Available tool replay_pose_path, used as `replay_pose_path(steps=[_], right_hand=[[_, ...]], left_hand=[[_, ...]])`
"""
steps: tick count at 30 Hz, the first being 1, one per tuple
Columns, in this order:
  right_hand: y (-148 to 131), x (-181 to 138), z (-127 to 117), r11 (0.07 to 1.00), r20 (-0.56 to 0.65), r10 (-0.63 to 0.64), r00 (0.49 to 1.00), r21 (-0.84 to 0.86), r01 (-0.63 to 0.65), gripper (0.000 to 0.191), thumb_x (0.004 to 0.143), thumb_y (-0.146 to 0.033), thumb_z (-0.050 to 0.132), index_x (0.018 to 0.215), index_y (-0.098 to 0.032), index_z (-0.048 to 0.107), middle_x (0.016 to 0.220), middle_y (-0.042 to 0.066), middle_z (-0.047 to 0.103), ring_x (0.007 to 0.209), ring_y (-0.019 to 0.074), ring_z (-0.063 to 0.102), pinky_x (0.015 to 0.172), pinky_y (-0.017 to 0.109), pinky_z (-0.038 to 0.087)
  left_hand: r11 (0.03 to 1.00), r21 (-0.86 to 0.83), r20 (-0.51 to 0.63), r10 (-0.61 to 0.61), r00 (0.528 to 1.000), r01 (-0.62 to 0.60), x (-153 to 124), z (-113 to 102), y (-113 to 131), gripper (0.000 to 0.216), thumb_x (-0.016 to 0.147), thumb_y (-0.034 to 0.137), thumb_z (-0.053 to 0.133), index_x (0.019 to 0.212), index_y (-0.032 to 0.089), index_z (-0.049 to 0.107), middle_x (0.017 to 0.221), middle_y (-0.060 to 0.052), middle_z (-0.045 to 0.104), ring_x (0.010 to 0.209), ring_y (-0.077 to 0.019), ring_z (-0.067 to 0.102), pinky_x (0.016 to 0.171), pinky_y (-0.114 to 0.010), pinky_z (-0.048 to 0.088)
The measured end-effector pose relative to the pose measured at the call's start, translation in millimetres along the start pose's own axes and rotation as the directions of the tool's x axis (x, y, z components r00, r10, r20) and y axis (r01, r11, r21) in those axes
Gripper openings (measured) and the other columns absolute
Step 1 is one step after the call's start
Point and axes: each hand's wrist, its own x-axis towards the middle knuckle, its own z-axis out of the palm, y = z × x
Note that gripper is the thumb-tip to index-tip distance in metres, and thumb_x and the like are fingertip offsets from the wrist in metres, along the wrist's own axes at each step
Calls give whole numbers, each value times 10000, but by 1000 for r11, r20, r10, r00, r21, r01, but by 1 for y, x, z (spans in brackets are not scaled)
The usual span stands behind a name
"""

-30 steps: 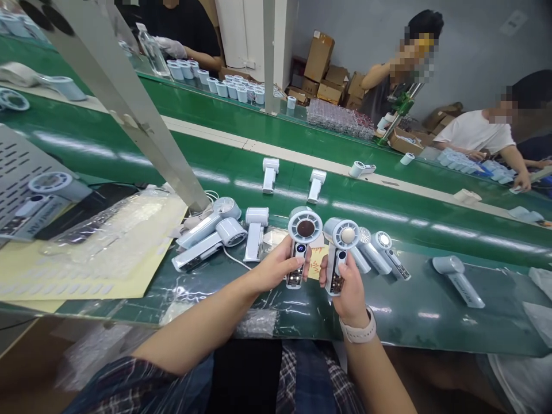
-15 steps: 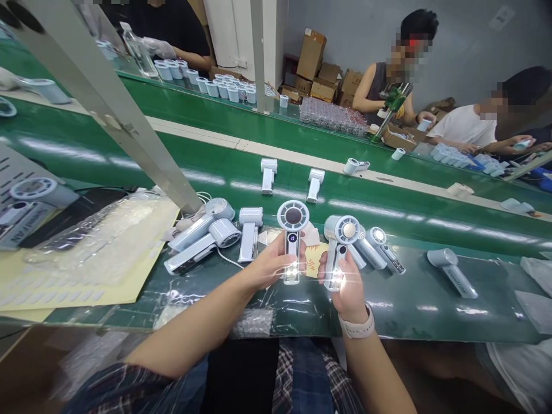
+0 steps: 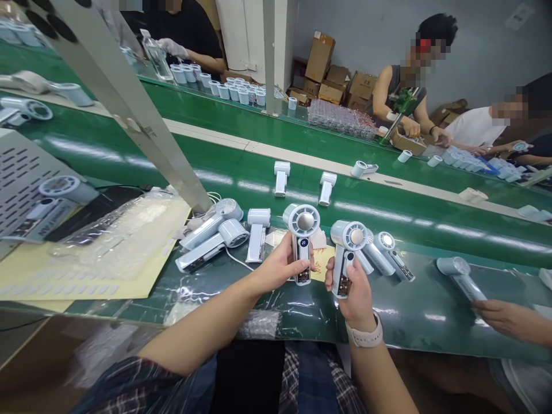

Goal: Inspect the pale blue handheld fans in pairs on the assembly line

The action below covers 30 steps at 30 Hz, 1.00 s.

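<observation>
My left hand (image 3: 284, 260) is wrapped round the handle of a pale blue handheld fan (image 3: 303, 244), held upright with a lit display reading what looks like 20. A second handheld fan (image 3: 345, 259) is gripped by my right hand (image 3: 356, 287), its thumb on the front of the handle and its small display dark. Both fan heads face me, above the bench edge. Just right of them lie several more fans, one a fan with a silvery centre (image 3: 394, 253). To the left of my hands rest more fans, among them an upturned fan (image 3: 257, 236).
A green conveyor belt (image 3: 241, 178) runs behind the bench, carrying fans. A slanted metal post (image 3: 142, 123) stands at left near a yellow sheet (image 3: 142, 282) under clear plastic. At right, another person's hand (image 3: 502, 316) touches a fan (image 3: 461, 273). Co-workers sit across the belt.
The left fan's display stays lit while both fans have turned slightly, their handles no longer glaring. Another person's hand has come in from the right to the fan lying there. The view has shifted a little.
</observation>
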Motion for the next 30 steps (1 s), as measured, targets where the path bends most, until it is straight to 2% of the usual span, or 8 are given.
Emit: replay_pose_path(steps=[5,8,11,15,18,20,25,30], right_hand=[[-2,0,2,994,33,71,997,86,-74,438,903,-635,627,1019,-214,662,798,23,695,512,143,569,443,263,463],[-2,0,0,986,-32,123,992,120,-118,516,856,-687,667,1034,-205,711,901,61,745,687,200,671,614,334,580],[-2,-2,2,989,-100,123,987,96,-114,513,811,-668,736,1055,-217,732,958,63,768,839,246,714,749,390,615],[-4,-5,9,997,-88,65,994,51,-61,447,793,-619,779,1006,-228,738,860,51,765,833,280,726,733,428,627],[-4,-6,10,997,-73,63,995,52,-60,410,794,-589,791,989,-235,728,871,54,764,853,295,728,729,445,629],[-4,-5,8,997,-79,72,994,42,-68,396,795,-572,797,988,-234,724,906,59,763,877,295,725,750,450,626],[-9,-2,9,995,-95,89,991,50,-84,297,870,-508,695,1002,-243,710,993,63,742,978,283,694,870,474,593],[-19,0,22,978,-8,162,987,137,-160,283,874,-482,582,980,-242,687,839,48,701,829,267,677,807,470,590]], left_hand=[[991,-128,53,-43,998,49,-2,-1,-1,524,886,598,642,1153,177,483,1125,-133,660,909,-234,700,604,-255,495],[990,-137,45,-32,998,38,-3,0,4,546,853,514,738,1198,208,445,1219,-141,646,938,-252,731,680,-301,571],[986,-158,64,-53,997,62,-5,2,8,558,843,501,763,1171,236,398,1149,-114,691,800,-225,756,595,-282,580],[974,-224,-24,-39,999,33,-8,4,5,512,884,647,635,1081,244,387,992,-61,741,635,-192,737,496,-251,544],[966,-258,-82,-42,996,20,-9,4,2,468,915,658,566,1070,247,405,923,-36,747,585,-191,720,468,-257,524],[965,-260,-91,-52,995,26,-9,4,3,453,902,616,616,1083,247,425,930,-31,742,619,-199,726,489,-263,528],[950,-306,-55,-87,995,66,-6,4,12,569,793,532,792,1166,216,501,1022,-70,712,783,-212,727,703,-324,572],[917,-367,43,-153,987,158,-5,5,15,569,667,411,915,1059,141,603,822,-31,644,675,-136,613,623,-241,473]])
